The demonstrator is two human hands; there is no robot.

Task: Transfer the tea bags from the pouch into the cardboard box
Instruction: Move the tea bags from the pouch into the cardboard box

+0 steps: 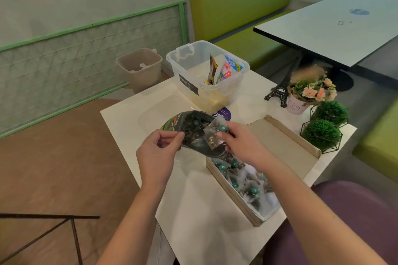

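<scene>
1. Head view: the pouch [195, 133] is held open above the table [129, 114], its near rim pinched between the thumb and curled fingers of the left hand [158, 153].
2. One tea bag [213, 134] is pinched at the pouch mouth by the thumb and fingertips of the right hand [239, 142], its teal tag just beyond the fingertips.
3. More tea bags are seen inside the pouch, past the left fingertips.
4. The cardboard box [226, 180] lies below the right wrist, lid open; many tea bags are already gathered in it.
5. The transfer is judged partly done: the pinched bag and those left in the pouch are still to be moved.
</scene>
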